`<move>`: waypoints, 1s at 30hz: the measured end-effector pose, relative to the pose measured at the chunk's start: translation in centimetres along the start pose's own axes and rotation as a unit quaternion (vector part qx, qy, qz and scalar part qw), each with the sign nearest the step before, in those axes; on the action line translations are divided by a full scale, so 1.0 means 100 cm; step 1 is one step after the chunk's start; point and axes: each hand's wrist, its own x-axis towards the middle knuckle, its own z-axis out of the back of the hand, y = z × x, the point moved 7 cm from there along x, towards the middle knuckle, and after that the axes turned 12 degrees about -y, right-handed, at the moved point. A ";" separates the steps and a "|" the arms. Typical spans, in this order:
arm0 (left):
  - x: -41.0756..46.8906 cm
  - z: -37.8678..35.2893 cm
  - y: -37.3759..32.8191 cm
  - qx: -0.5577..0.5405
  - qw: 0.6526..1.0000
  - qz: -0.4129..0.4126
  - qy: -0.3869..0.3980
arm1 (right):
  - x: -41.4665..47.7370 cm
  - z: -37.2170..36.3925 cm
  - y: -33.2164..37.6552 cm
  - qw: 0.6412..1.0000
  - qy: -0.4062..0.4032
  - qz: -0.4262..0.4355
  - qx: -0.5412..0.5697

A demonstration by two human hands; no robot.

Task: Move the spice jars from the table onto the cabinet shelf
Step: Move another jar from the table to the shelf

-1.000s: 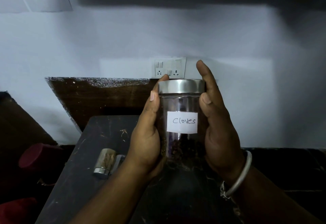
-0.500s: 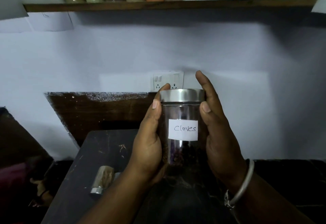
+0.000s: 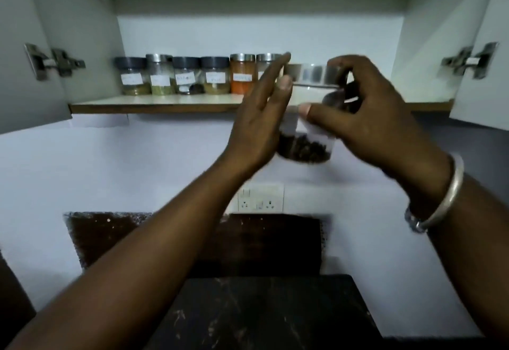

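I hold the cloves jar, clear glass with a steel lid and dark cloves at its bottom, raised in front of the cabinet shelf. My left hand presses flat against its left side with fingers straight. My right hand wraps its right side and lid, hiding the label. The jar's base hangs below the shelf edge. Several labelled spice jars stand in a row on the shelf, to the left of the held jar.
Both cabinet doors stand open, with hinges at the left and right. A wall socket sits below my hands. The dark table lies under my arms. Shelf space to the right of the row is bare.
Both hands have lifted the cloves jar from chest height up to the shelf. The view has tilted up, so the whole open cabinet shows. The jar lying on the table has left the view.
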 end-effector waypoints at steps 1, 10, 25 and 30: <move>0.026 -0.001 0.002 0.046 0.998 -0.035 -0.010 | 0.024 0.001 -0.006 1.000 -0.018 0.004 -0.021; 0.151 -0.015 0.108 0.448 0.888 -0.005 0.101 | 0.176 -0.063 -0.127 0.990 0.011 -0.075 -0.120; 0.144 -0.019 0.144 0.514 0.844 -0.147 -0.040 | 0.257 -0.167 -0.213 0.955 0.148 -0.176 -0.189; 0.143 -0.020 0.144 0.521 0.838 -0.158 -0.047 | 0.268 -0.175 -0.232 0.954 0.138 -0.190 -0.185</move>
